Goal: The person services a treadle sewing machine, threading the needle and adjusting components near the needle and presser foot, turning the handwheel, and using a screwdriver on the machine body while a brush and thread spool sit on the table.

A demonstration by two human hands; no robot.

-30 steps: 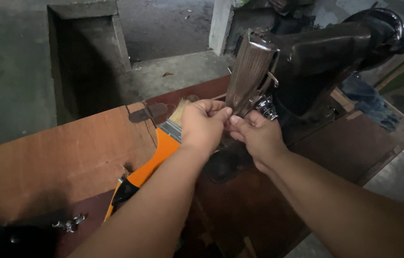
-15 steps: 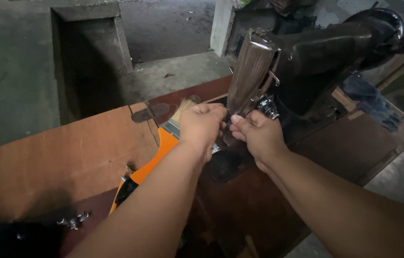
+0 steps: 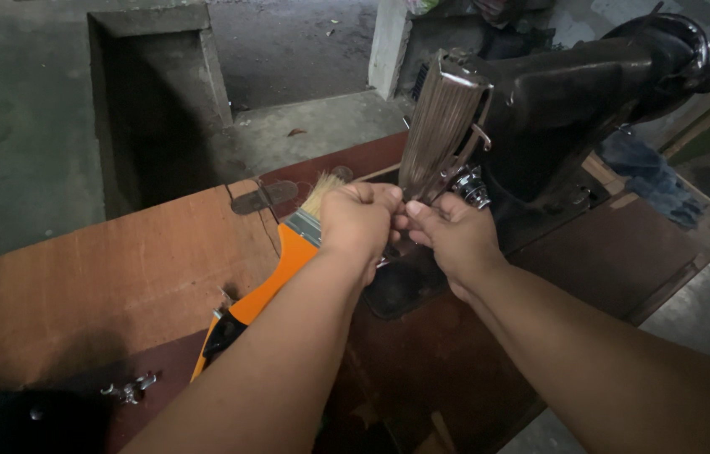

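1. The left hand (image 3: 359, 220) is curled into a loose fist just below the head of the black, worn metal sewing machine (image 3: 573, 101), its fingertips pressed together against those of the right hand (image 3: 454, 240).
2. The right hand is likewise closed, its thumb and fingers pinched at the same spot; what they pinch is too small to tell.
3. That spot lies at the foot of the machine's ribbed, grey metal faceplate (image 3: 439, 134), just beside a shiny round knob (image 3: 471, 187).
4. Under the left wrist lies a flat paintbrush with an orange handle and pale bristles (image 3: 275, 273), resting on the brown wooden table (image 3: 103, 286).
5. Small metal screws (image 3: 130, 389) lie near the table's front edge.
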